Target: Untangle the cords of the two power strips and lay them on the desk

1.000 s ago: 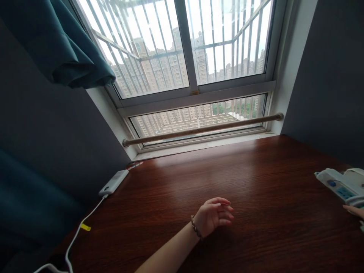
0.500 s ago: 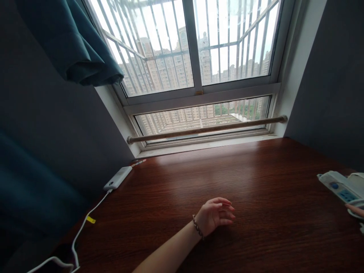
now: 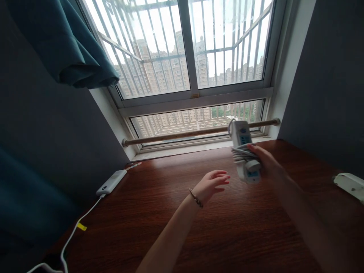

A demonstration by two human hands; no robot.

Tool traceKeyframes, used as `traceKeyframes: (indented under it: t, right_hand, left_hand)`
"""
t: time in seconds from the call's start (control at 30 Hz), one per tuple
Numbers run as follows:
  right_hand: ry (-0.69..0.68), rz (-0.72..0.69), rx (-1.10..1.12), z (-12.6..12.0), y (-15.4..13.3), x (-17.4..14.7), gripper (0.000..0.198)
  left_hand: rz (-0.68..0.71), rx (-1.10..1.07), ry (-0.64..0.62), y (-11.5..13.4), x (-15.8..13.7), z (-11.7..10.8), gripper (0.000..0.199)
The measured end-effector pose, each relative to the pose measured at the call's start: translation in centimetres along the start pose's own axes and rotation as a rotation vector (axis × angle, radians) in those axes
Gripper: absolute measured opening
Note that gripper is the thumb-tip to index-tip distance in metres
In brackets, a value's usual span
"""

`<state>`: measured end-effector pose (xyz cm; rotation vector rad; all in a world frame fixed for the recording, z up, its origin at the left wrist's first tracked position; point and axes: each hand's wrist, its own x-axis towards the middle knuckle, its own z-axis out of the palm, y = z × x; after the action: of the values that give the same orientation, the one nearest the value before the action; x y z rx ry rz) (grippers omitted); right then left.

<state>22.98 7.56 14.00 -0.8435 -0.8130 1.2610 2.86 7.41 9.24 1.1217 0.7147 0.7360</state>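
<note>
A white power strip (image 3: pixel 241 132) is held up above the far right part of the dark wooden tabletop (image 3: pixel 182 235). Its grey-white cord (image 3: pixel 241 153) is wound around its middle, and the plug sits against the wraps. My right hand (image 3: pixel 263 157) is closed on the strip from the right, fingers over the wound cord. To the left of the strip, my left hand (image 3: pixel 212 184), with a beaded bracelet at the wrist, hovers with fingers stretched out and apart. It touches nothing.
At the table's left edge lies a white power bank (image 3: pixel 112 182) with a white cable (image 3: pixel 81 220) bearing a yellow tag. Another white strip-shaped object (image 3: pixel 349 185) lies at the right edge. A rail (image 3: pixel 182 135) crosses the window behind the table; a teal curtain (image 3: pixel 76 57) hangs left.
My right hand has lifted the power strip from the right edge and brought it left and farther forward. My left hand has moved up and slightly left. The view has shifted a little.
</note>
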Motion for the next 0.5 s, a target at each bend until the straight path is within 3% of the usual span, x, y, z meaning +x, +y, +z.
traceKeyframes:
  t: [0.13,0.3,0.4,0.5]
  right_hand:
    - [-0.172,0.199,0.273,5.3,3.9,2.1,0.030]
    - [-0.098,0.247,0.416,7.3,6.7,3.1,0.029]
    - [-0.108,0.202,0.350,7.5,7.1,3.0,0.033]
    - [-0.171,0.050,0.173,7.1,7.2,2.7,0.041]
  left_hand:
    - [0.079,0.043,0.079,3.1,-0.5,0.6,0.048]
    - [0.077,0.075,0.143,3.5,-0.8,-0.1,0.051]
    - [0.069,0.047,0.112,3.6,-0.8,-0.4,0.055]
    - [0.093,0.055,0.106,3.9,-1.0,-0.5,0.056]
